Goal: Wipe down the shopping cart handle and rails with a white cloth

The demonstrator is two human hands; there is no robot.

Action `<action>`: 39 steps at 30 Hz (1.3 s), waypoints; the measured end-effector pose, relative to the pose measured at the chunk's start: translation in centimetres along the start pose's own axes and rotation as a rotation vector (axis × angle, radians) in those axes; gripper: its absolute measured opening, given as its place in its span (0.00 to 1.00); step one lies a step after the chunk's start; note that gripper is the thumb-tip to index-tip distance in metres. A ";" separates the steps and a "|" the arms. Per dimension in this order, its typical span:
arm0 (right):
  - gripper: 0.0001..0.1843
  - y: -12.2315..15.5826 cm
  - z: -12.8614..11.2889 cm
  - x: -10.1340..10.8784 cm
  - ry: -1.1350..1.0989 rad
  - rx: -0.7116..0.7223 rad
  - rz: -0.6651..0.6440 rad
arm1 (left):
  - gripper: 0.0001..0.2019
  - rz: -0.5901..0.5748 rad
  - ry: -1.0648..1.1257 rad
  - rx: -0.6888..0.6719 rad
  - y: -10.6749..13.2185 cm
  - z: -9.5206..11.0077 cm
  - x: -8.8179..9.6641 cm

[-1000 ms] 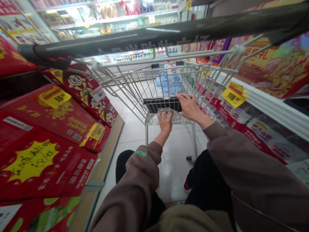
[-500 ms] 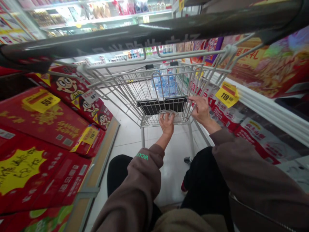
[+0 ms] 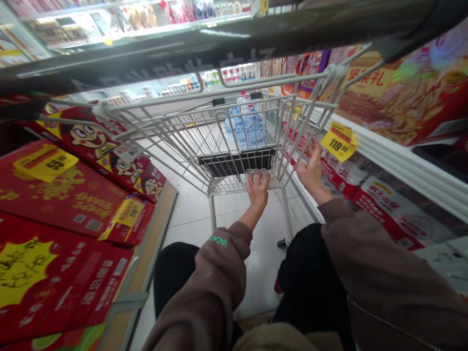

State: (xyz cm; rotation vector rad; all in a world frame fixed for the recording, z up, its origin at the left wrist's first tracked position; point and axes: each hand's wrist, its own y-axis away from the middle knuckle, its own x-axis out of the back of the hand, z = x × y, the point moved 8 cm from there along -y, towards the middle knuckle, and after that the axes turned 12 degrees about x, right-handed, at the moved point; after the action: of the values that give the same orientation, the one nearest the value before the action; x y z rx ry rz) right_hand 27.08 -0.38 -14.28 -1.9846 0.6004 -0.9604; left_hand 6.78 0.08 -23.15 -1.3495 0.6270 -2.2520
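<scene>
A wire shopping cart stands in front of me in a shop aisle, its dark handle bar close across the top of the view. My left hand is closed on a crumpled clear plastic wrap pressed against the cart's low rear edge. My right hand rests with its fingers spread on the cart's right side wires. A pack of water bottles lies at the far end of the basket.
Red gift boxes with yellow price tags are stacked on the left. On the right are more red boxes and a yellow 119.00 tag. Pale floor tiles run ahead; lit shelves stand at the back.
My right hand moved from the cart's rear edge rightward to its side wires. My left hand stayed on the wrap. The view shifted, so the cart sits further left.
</scene>
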 end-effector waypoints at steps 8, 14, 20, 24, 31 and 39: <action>0.44 -0.1 0.1 0.2 -0.194 -0.027 -0.005 | 0.23 0.152 0.101 -0.098 -2.1 4.5 0.6; 0.37 0.0 1.6 0.2 -0.538 -0.062 0.076 | 0.29 -0.157 -0.108 0.030 0.3 1.5 -2.4; 0.33 -0.1 2.2 0.1 -0.650 -0.088 0.086 | 0.26 -0.024 -0.026 -0.140 0.6 4.6 -1.3; 0.35 0.0 2.3 -0.2 -0.684 -0.084 0.081 | 0.24 0.158 0.080 -0.250 -1.7 8.2 -0.6; 0.39 -0.1 2.4 -0.1 -0.712 -0.048 0.039 | 0.19 -0.001 0.016 -0.326 1.0 5.5 -4.0; 0.42 0.6 1.1 1.0 -0.480 0.077 0.095 | 0.27 -0.007 0.047 -0.303 2.3 4.9 -4.9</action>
State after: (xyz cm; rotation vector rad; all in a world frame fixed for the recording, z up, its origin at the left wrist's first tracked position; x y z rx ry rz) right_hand 28.52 -0.83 -14.75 -1.9997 0.3751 -0.4163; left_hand 13.59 0.30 -25.85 -1.4401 1.0150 -2.2666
